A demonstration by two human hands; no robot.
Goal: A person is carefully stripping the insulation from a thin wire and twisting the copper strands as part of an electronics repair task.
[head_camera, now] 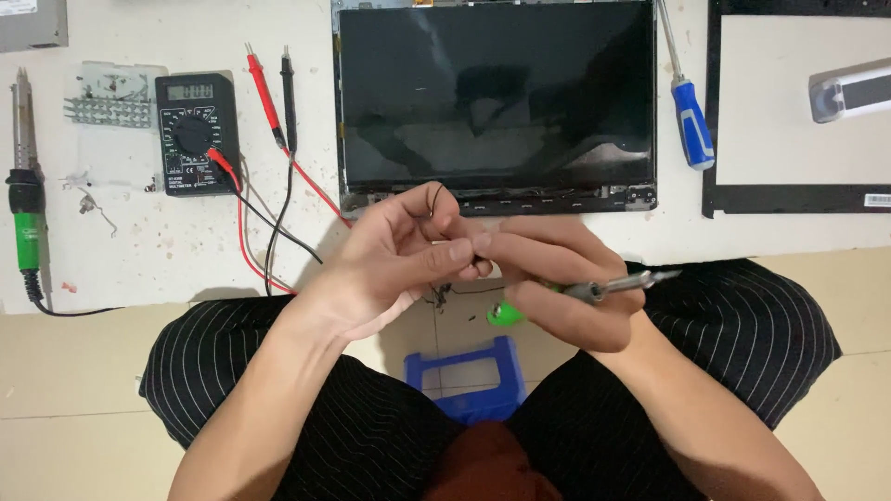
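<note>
Black, thin wire (436,197) loops up from between the fingertips of the left hand (399,260), which is closed around it in a pinch just near the front edge of the dark laptop screen panel (497,97). Touching those fingertips, the right hand (557,278) is curled shut on a soldering iron (613,288), whose metal tip points right and whose green handle end shows below the hand. Both hands hover over the person's lap in striped black trousers, with a blue plastic stool (473,376) on the tiled floor between the knees. Farther out, the screen panel lies flat on the white table (139,250). Left of it rest a red probe (263,88) and a black probe (289,97), their leads running to a black multimeter (195,134) beside a clear plastic tray (113,121). At the far left edge lies a second soldering iron with a green grip (26,195). Right of the panel sits a blue-handled screwdriver (689,102), then a black bezel frame (798,199) holding a small grey device (849,91).
</note>
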